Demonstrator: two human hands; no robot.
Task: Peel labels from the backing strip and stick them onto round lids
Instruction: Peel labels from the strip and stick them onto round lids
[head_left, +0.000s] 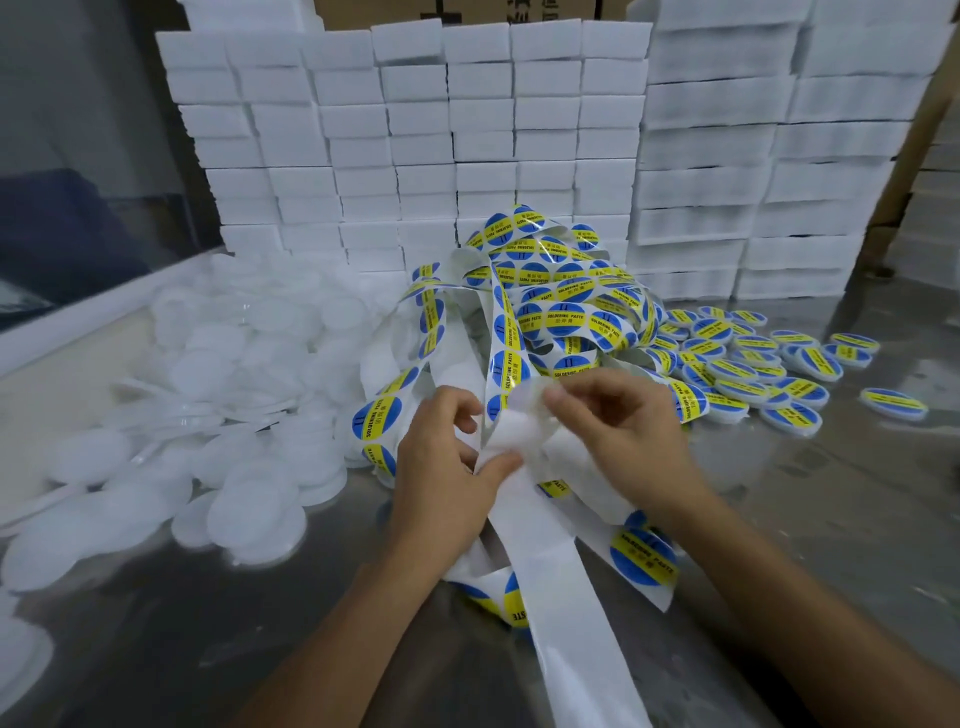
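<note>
A long white backing strip (561, 587) carrying round blue-and-yellow labels (561, 306) lies tangled in a heap at the table's middle. My left hand (441, 467) grips the strip from the left, thumb and fingers curled around it. My right hand (618, 431) pinches a pale round piece (524, 397) at the strip's fold, between thumb and forefinger; whether it is a label's back or a lid I cannot tell. Plain white round lids (244, 509) are piled on the left. Lids bearing labels (753, 364) lie spread on the right.
Stacks of white boxes (415, 130) form a wall along the back of the shiny metal table (831, 519). Cardboard cartons (924, 171) stand behind and at the right. A pale ledge (78, 322) runs along the left side.
</note>
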